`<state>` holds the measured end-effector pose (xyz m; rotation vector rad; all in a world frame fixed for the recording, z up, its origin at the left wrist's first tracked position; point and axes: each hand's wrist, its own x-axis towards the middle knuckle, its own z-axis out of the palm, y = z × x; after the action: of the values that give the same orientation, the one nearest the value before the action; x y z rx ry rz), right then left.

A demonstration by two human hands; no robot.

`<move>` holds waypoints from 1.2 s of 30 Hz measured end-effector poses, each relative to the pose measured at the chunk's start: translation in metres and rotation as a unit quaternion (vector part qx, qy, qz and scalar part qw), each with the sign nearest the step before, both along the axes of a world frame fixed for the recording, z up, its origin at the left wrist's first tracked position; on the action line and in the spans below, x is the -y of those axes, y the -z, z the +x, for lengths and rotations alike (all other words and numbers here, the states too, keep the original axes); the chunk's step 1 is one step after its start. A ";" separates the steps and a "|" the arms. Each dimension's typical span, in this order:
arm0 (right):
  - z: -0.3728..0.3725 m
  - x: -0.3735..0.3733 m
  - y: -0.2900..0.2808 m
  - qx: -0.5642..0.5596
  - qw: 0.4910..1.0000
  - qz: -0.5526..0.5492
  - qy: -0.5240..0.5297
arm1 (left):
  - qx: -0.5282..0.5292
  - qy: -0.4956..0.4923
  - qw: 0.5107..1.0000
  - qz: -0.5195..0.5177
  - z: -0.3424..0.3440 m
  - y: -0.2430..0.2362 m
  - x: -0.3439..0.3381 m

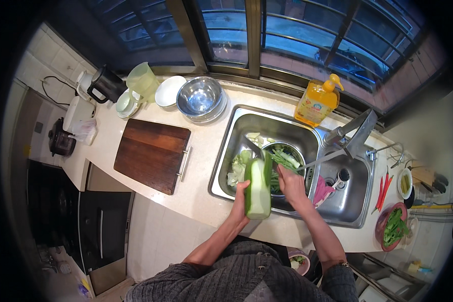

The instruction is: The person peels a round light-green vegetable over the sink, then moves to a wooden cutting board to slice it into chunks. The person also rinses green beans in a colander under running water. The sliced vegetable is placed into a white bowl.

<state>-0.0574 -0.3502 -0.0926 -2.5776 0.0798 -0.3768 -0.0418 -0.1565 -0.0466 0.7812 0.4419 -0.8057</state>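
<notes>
My left hand grips a long green gourd, part of whose skin is pared to pale flesh, held over the left sink basin's front. My right hand is closed beside the gourd's upper right, on what looks like a knife, with a metal blade angled up to the left behind the gourd; its handle is mostly hidden. Below, the steel basin holds pale peel scraps and a metal bowl of green vegetables, partly hidden by the gourd and hand.
A wooden board, steel bowls, white bowl, kettle and soap bottle stand around. The right basin has a brush and pink cloth under the faucet. Red chilies and greens lie right.
</notes>
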 end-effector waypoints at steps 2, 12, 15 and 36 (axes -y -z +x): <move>0.025 0.018 0.020 -0.161 0.986 0.025 0.027 | -0.001 0.011 0.999 -0.043 0.001 -0.005 -0.001; 0.019 0.056 0.005 -0.192 0.972 0.045 0.129 | 0.032 -0.011 0.993 -0.114 0.040 0.006 -0.008; -0.018 0.028 -0.021 -0.114 0.981 0.106 0.114 | -0.012 -0.048 0.988 -0.146 0.044 0.016 0.001; -0.070 -0.040 -0.091 0.101 0.988 -0.103 -0.052 | 0.083 -0.081 0.992 0.060 0.028 0.021 0.026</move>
<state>-0.1273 -0.3106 -0.0021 -2.7157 -0.1747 -0.6327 -0.0139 -0.1825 -0.0675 0.9041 0.4018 -0.5627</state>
